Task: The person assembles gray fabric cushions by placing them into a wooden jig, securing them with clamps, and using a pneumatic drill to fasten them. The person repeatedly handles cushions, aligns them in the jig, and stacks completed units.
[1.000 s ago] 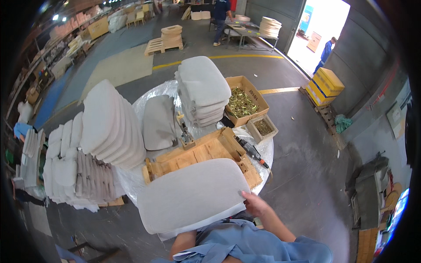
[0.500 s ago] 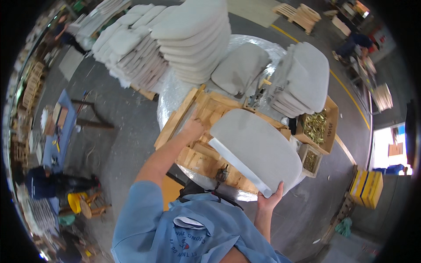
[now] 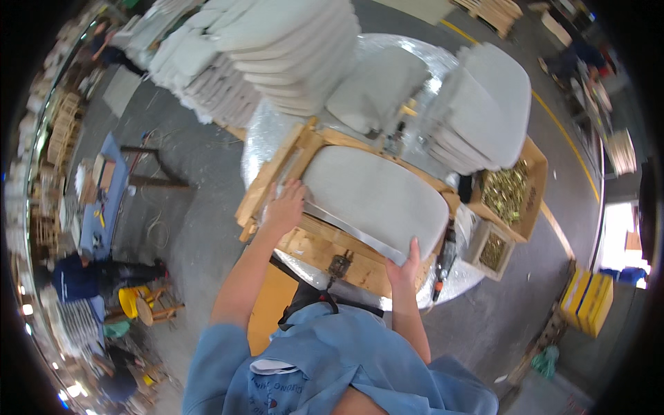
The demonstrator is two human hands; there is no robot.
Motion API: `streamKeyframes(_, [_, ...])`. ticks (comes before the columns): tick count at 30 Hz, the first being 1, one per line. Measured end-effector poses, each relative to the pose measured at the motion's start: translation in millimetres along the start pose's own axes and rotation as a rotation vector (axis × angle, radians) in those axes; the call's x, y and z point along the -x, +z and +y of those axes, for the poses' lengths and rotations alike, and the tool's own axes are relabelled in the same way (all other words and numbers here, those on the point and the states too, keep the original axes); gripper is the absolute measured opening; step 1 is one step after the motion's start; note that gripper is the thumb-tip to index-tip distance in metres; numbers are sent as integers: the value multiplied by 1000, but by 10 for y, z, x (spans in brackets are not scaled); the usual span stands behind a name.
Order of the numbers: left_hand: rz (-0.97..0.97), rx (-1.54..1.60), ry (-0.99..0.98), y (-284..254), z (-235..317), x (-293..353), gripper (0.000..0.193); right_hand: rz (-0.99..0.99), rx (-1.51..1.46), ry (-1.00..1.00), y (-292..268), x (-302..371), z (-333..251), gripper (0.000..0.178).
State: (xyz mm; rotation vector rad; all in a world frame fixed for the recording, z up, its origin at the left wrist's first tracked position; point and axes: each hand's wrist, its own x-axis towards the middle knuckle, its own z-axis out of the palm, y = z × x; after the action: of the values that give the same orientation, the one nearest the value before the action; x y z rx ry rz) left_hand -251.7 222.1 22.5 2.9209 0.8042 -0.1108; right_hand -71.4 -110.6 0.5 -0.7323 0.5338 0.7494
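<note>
A grey padded seat panel [image 3: 373, 197] with a pale flat strip [image 3: 360, 237] along its near edge lies over a light wooden frame [image 3: 277, 173]. My right hand [image 3: 403, 270] grips the panel's near right corner, thumb on top and the other fingers hidden below. My left hand [image 3: 286, 205] rests with its fingers stretched out at the panel's left end, beside the frame's left rail. A dark metal fitting [image 3: 339, 264] sits at the frame's front. On the right, a power driver [image 3: 445, 259] with an orange-red end lies close to the panel.
Tall stacks of grey panels [image 3: 290, 55] stand at the back left, another stack [image 3: 491, 104] at the back right. A cardboard box [image 3: 532, 200] of brass-coloured hardware and a smaller box [image 3: 494, 250] stand on the right. At far left, a person [image 3: 72, 277] is near a blue bench [image 3: 104, 200].
The seat panel has shifted left and settled lower over the frame. My left hand has opened out from a curled shape onto its left end. The driver has come into view.
</note>
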Motion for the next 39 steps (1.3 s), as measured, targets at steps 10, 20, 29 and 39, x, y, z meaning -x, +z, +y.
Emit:
streamKeyframes(10, [215, 449, -240, 154, 1189, 257, 60, -46, 778, 266, -478, 231, -1006, 40])
streamKeyframes(20, [295, 395, 118, 115, 3242, -1009, 63, 550, 1780, -638, -65, -1022, -1198, 36])
streamKeyframes(29, [317, 447, 49, 555, 3189, -1225, 44, 428, 1801, -511, -201, -955, -1325, 68])
streamKeyframes(39, [464, 354, 33, 853, 3357, -1306, 42, 165, 1786, -712, -576, -1362, -1560, 55])
